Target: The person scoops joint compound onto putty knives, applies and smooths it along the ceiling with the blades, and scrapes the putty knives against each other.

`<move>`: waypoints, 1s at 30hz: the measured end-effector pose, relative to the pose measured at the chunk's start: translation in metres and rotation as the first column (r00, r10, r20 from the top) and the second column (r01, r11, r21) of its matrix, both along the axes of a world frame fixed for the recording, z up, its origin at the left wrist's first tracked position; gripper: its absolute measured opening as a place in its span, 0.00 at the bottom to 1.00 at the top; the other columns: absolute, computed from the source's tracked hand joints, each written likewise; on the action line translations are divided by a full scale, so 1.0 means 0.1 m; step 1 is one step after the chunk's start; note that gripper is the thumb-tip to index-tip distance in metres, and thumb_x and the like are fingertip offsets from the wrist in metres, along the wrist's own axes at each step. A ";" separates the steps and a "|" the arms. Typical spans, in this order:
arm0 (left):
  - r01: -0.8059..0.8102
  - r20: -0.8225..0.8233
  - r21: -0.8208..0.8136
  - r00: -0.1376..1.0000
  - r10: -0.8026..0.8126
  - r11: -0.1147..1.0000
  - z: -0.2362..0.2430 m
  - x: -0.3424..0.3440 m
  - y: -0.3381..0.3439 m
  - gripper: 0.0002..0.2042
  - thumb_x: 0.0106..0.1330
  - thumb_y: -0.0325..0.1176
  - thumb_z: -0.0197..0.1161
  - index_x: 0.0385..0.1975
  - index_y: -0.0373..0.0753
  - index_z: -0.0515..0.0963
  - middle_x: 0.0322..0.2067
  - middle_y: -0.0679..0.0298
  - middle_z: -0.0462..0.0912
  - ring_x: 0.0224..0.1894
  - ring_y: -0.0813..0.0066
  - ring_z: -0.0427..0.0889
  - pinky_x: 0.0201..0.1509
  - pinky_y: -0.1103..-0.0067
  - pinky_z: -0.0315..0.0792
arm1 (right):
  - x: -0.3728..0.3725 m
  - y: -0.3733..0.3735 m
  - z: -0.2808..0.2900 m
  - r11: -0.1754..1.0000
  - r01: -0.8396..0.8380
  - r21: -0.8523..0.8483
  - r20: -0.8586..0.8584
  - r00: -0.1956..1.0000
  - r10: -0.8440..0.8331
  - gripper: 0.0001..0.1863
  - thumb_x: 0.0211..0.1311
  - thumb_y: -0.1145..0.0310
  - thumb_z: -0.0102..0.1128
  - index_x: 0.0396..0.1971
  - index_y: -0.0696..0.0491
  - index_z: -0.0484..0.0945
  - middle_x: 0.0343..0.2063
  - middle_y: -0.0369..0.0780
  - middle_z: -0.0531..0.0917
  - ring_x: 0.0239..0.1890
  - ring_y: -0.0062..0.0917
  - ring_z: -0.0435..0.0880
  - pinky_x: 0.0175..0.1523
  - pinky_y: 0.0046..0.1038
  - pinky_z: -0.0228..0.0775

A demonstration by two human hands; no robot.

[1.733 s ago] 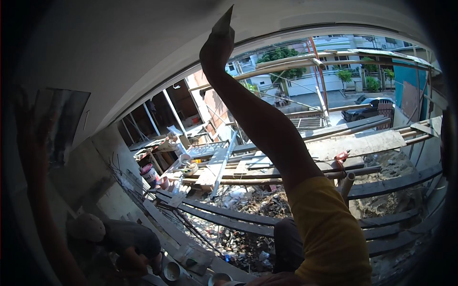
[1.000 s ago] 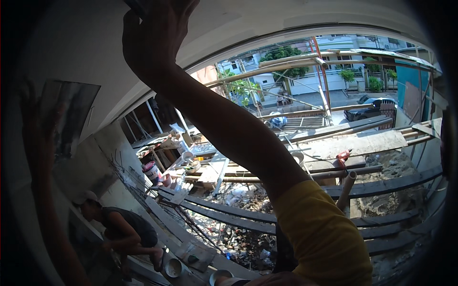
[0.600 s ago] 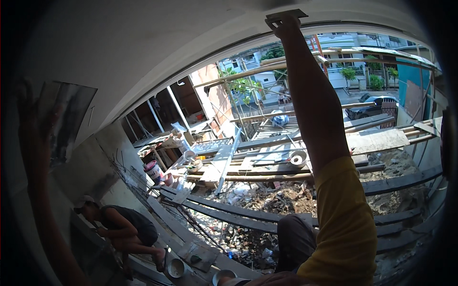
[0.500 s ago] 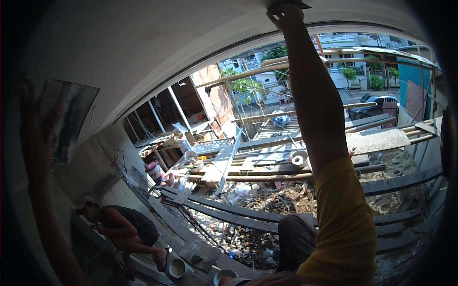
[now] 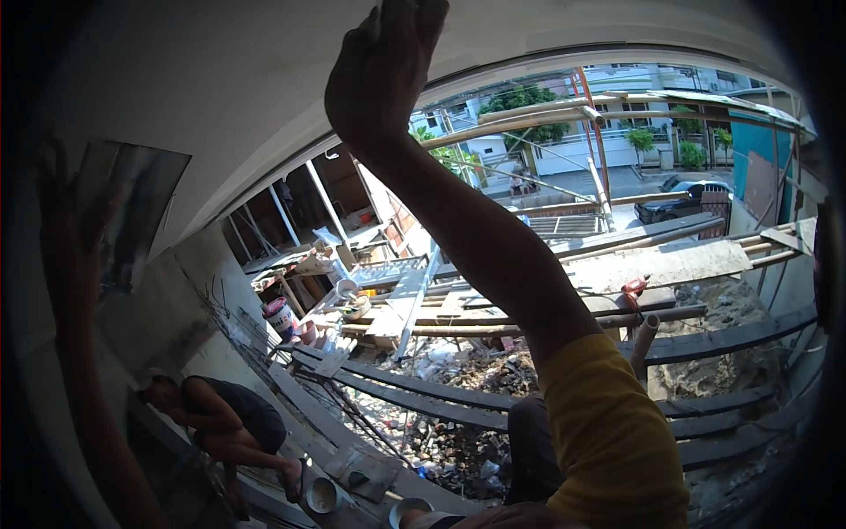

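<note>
My right hand (image 5: 379,84) is raised at the top of the view, close below the pale ceiling (image 5: 238,88), its fingers closed round a trowel. The trowel's blade is hidden now; the earlier picture shows it as a flat, dark plate against the ceiling. At the far left my left hand (image 5: 75,229) is held up in shade, gripping a flat rectangular plate (image 5: 141,207). That plate is greyish and smeared, with a thumb across its face. It stands tilted near the wall, apart from the right hand.
At lower left a person (image 5: 233,414) crouches on planks beside a bowl (image 5: 322,495); another bowl (image 5: 410,510) stands nearer me. Bamboo poles (image 5: 529,123) and boards (image 5: 679,264) cross over rubble (image 5: 467,441). A red power drill (image 5: 634,286) lies on the boards. Buckets (image 5: 280,316) stand further left.
My right hand has swung left and nearer along the ceiling with the trowel, uncovering the drill and an upright pole end. My left hand and its plate have barely moved.
</note>
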State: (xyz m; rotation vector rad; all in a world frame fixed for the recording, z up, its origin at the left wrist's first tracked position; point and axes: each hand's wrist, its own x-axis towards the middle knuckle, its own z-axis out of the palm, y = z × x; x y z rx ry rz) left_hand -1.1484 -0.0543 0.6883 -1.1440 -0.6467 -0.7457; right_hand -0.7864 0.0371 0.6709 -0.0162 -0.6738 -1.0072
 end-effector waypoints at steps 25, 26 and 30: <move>0.297 0.093 -0.101 0.953 -0.288 0.949 -0.12 0.17 -0.11 0.29 0.68 0.46 0.57 0.65 0.41 0.63 0.64 0.56 0.67 0.65 0.59 0.66 0.62 0.69 0.67 | 0.04 -0.64 -0.20 0.982 -0.001 -0.189 0.177 0.984 0.035 0.12 0.56 0.78 0.54 0.42 0.58 0.76 0.41 0.47 0.77 0.39 0.35 0.79 0.46 0.38 0.74; 0.299 0.243 -0.106 0.933 -0.267 0.948 -0.20 0.06 -0.16 0.27 0.68 0.45 0.57 0.63 0.39 0.65 0.56 0.56 0.73 0.57 0.62 0.73 0.56 0.72 0.69 | 0.03 -0.55 -0.42 0.953 -0.140 -0.270 0.338 0.913 0.230 0.16 0.56 0.78 0.55 0.46 0.57 0.76 0.40 0.49 0.77 0.39 0.36 0.79 0.43 0.35 0.72; 0.538 0.523 -0.085 0.741 -0.422 0.839 -0.68 -0.19 -0.13 0.22 0.68 0.43 0.59 0.54 0.32 0.73 0.36 0.57 0.82 0.39 0.69 0.79 0.45 0.75 0.69 | 0.36 -0.29 -1.60 0.316 -0.461 -0.829 -0.038 0.611 0.790 0.11 0.60 0.72 0.62 0.40 0.61 0.76 0.33 0.40 0.83 0.34 0.20 0.83 0.38 0.23 0.75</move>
